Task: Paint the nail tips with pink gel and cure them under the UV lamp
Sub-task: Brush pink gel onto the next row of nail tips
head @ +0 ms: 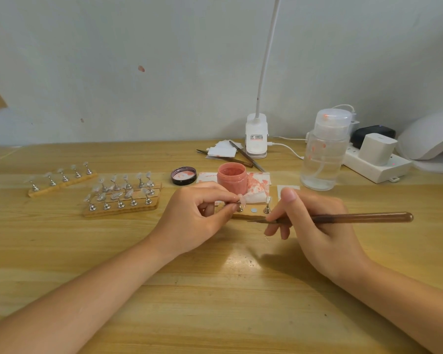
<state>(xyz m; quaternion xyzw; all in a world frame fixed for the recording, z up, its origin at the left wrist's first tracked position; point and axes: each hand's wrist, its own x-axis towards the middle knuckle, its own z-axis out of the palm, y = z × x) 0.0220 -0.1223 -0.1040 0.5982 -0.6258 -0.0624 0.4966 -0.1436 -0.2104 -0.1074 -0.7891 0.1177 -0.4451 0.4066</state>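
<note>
On the wooden desk (215, 290), your left grip (197, 215) pinches a nail tip (241, 199) on its stand, just before the pink gel jar (232, 178); your right grip (315, 221) clasps the brush (343, 217). The tip looks light, thin, slippery: hold its metal stand

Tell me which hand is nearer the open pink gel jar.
Left. The left hand pinches a nail tip directly in front of the pink gel jar, its fingertips almost at the jar's base. The right hand, holding the brush, sits farther off to the jar's right.
</note>
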